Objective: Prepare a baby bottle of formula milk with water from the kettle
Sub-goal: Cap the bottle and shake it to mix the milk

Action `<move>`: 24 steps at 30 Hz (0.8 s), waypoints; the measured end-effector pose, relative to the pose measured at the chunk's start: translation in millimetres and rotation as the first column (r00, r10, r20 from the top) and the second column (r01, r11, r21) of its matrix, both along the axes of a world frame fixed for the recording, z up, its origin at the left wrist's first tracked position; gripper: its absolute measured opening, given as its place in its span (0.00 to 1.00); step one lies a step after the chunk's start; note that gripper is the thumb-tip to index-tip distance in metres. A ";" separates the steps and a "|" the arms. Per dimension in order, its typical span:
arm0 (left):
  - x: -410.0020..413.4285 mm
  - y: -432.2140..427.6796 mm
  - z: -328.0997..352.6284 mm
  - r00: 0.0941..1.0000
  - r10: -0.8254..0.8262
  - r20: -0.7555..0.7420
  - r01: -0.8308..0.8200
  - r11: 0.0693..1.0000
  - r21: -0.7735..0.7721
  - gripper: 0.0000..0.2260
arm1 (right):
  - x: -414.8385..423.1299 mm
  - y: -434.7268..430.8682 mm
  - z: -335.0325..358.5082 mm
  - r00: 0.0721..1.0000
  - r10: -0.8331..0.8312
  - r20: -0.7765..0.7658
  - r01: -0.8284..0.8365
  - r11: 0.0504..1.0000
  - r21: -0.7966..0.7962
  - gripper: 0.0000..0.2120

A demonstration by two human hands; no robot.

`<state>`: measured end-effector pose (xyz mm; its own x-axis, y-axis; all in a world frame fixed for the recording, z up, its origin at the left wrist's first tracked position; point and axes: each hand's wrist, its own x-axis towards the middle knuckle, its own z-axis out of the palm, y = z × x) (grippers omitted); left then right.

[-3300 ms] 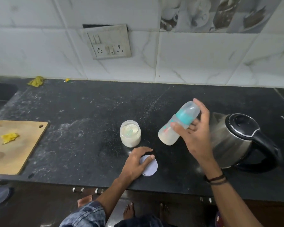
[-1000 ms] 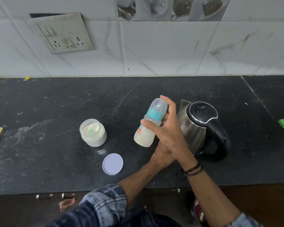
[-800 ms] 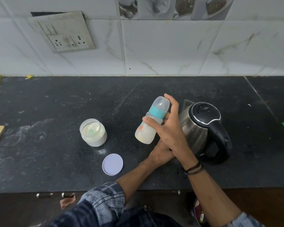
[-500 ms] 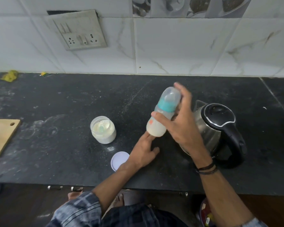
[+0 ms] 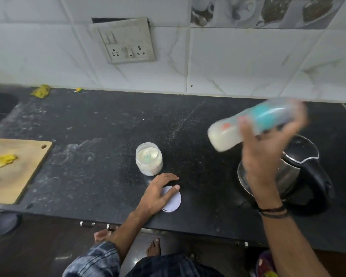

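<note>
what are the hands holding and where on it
The right hand grips the baby bottle around its middle, by the teal collar; motion blur hides detail. The left hand only rests on the lid.

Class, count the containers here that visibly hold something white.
2. The clear baby bottle with teal collar is gripped by the right hand above the steel kettle. The open clear round jar stands on the black counter behind the left hand. Kettle contents unseen.

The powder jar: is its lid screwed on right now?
No, the jar stands open on the counter, and its lid lies flat nearby under the left hand.
</note>
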<state>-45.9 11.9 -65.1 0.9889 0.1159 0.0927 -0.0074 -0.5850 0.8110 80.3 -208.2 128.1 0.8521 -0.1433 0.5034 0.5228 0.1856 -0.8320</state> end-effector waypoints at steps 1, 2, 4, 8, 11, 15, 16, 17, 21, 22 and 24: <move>0.6 0.8 -2.6 1.000 0.005 -0.003 -0.005 1.000 -0.014 0.16 | -4.1 0.2 -4.0 0.997 0.054 -0.052 -0.058 0.994 -0.088 0.38; 1.0 2.1 -5.2 1.000 0.011 -0.011 -0.012 1.000 -0.024 0.16 | -8.7 -1.0 -6.8 0.995 0.070 -0.071 -0.078 0.991 -0.111 0.38; 2.6 4.3 -9.0 0.999 0.036 -0.030 -0.037 0.999 -0.030 0.16 | -11.5 -3.7 -5.0 0.999 -0.015 -0.041 0.015 1.000 0.011 0.38; 5.7 3.5 -12.4 0.997 0.058 -0.042 -0.058 0.998 0.005 0.16 | -7.9 4.9 -5.0 0.990 -0.090 -0.105 0.099 0.992 0.084 0.39; 5.1 4.7 -12.5 0.999 0.036 -0.024 -0.035 0.999 0.034 0.15 | -11.6 8.3 -8.2 0.988 -0.022 -0.151 0.017 0.999 -0.036 0.37; 5.4 3.9 -11.6 0.998 0.045 -0.036 -0.043 0.998 0.039 0.16 | -5.0 12.6 -1.8 0.977 -0.136 -0.165 0.163 0.973 0.162 0.38; 5.1 4.2 -12.3 0.999 0.045 -0.030 -0.044 0.998 0.039 0.16 | -7.3 17.2 -2.6 0.977 -0.100 -0.190 0.120 0.988 0.094 0.38; 4.8 4.8 -13.2 0.999 0.043 -0.021 -0.042 0.998 0.039 0.17 | -8.0 18.3 -8.1 0.974 -0.052 -0.220 0.054 0.999 0.003 0.37; 6.2 4.9 -14.8 1.000 0.028 -0.012 -0.028 0.999 0.031 0.16 | -4.7 6.8 -4.7 0.960 -0.139 -0.243 0.187 0.964 0.187 0.36; 6.3 4.5 -15.0 0.999 0.036 -0.013 -0.036 0.999 0.030 0.15 | -1.2 5.6 -5.6 0.948 -0.199 -0.248 0.260 0.935 0.241 0.37; 6.8 4.3 -15.2 0.999 0.043 -0.018 -0.042 0.999 0.033 0.15 | -3.6 11.4 -5.6 0.946 -0.207 -0.250 0.252 0.954 0.165 0.39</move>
<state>-39.1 16.2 -80.3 0.9848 0.1551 0.0788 0.0329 -0.6108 0.7911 76.7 -196.8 122.5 0.8726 -0.4230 0.2441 0.3715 0.2506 -0.8940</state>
